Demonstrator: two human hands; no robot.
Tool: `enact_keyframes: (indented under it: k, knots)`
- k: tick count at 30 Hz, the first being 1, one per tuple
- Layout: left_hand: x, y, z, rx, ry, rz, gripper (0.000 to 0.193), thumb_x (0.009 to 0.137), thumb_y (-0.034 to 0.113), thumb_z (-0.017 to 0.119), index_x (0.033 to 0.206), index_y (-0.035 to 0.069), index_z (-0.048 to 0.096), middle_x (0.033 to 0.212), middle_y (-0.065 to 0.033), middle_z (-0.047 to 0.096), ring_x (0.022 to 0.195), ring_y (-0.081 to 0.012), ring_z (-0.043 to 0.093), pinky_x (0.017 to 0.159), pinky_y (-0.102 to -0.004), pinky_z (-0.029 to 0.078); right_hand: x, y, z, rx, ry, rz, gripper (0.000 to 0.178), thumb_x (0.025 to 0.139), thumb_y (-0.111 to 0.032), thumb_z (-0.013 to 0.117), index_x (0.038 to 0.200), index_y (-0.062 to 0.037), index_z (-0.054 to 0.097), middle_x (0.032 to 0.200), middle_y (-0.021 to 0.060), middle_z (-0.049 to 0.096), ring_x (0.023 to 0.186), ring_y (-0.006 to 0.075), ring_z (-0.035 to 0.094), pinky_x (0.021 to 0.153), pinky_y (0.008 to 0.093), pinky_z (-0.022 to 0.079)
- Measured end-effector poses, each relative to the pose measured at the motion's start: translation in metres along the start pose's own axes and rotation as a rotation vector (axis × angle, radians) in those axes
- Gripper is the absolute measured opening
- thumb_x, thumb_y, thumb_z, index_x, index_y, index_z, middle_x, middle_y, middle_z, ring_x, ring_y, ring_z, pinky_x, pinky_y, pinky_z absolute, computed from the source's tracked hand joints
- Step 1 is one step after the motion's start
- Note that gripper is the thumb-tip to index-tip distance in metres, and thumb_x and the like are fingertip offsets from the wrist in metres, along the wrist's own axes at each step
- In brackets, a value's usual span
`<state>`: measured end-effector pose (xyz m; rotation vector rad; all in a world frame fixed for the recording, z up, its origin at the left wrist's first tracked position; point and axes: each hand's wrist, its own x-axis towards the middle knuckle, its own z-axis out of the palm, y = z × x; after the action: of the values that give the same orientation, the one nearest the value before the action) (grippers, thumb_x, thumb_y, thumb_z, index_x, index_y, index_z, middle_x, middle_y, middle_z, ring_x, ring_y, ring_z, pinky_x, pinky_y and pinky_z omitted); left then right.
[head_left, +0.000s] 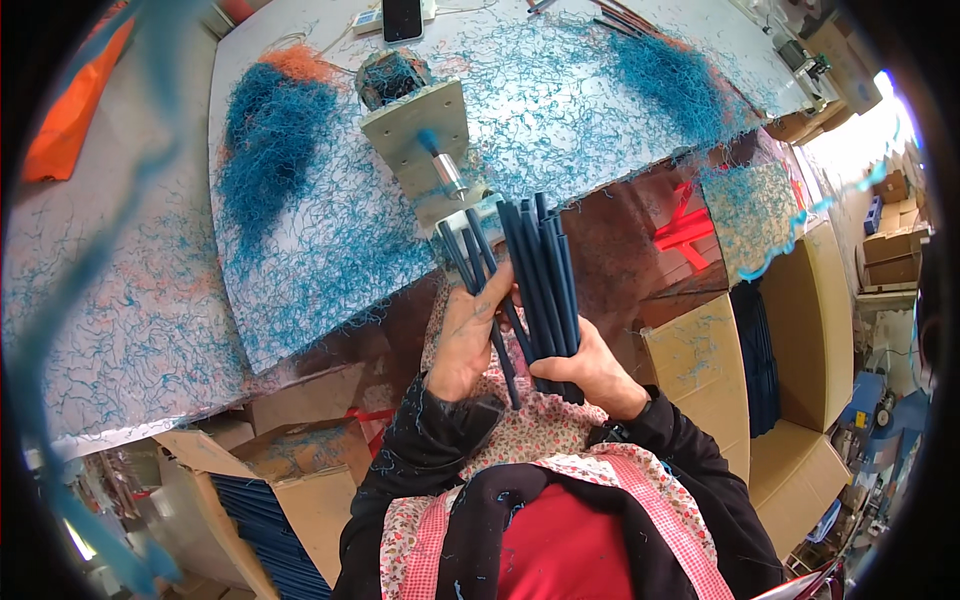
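Observation:
A thick bundle of dark blue rods (542,280) stands nearly upright in my right hand (598,372), its fingers wrapped round the lower end. My left hand (468,338) is closed on several loose rods (471,250) of the same kind, which fan out beside the bundle. Whether the rods are hollow cannot be made out. Just beyond their upper ends is a small machine with an upright metal plate (418,125) and a shiny pointed spindle (449,178). Blue shavings cling to the spindle's base.
Curly blue shavings cover the white table (350,240), heaped in a left pile (265,140) and a right pile (665,80). A phone (403,18) lies at the back. Open cardboard boxes holding dark rods flank me, one left (310,515), one right (700,350). Blurred blue strands hang close on the left.

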<state>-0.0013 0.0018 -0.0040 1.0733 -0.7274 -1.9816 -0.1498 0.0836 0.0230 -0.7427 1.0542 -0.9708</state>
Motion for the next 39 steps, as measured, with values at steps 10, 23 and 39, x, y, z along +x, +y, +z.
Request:
enact_keyframes:
  k: [10,23,39]
  knots:
    - [0.010,0.004,0.000,0.003,0.027,0.032,0.026,0.092,0.032,0.067,0.094,0.006,0.066,0.077,0.0016,0.063,0.059,-0.0052,0.051,0.049,-0.0198,0.039,0.017,-0.019,-0.004,0.146,-0.032,-0.030,0.075,0.070,0.007,0.064,0.141,-0.0012,0.041,0.128,0.0100,0.057,0.114,0.0196,0.058,0.100,0.0318,0.045]
    - [-0.003,-0.003,0.007,0.031,0.080,0.075,0.032,0.091,0.036,0.067,0.087,0.005,0.065,0.074,-0.0017,0.062,0.050,-0.0054,0.049,0.044,-0.0197,0.036,0.002,-0.016,-0.006,-0.009,0.002,-0.001,0.072,0.072,0.003,0.066,0.139,-0.0022,0.043,0.117,0.0043,0.059,0.102,0.0097,0.055,0.087,0.0255,0.046]
    - [-0.021,0.006,0.021,0.227,0.085,0.187,0.027,0.093,0.030,0.065,0.091,0.003,0.065,0.070,-0.0016,0.060,0.050,-0.0063,0.049,0.044,-0.0230,0.036,-0.005,0.006,-0.014,-0.148,0.064,0.024,0.048,0.071,-0.003,0.073,0.115,-0.0007,0.054,0.096,0.0015,0.060,0.083,0.0094,0.059,0.076,0.0254,0.050]
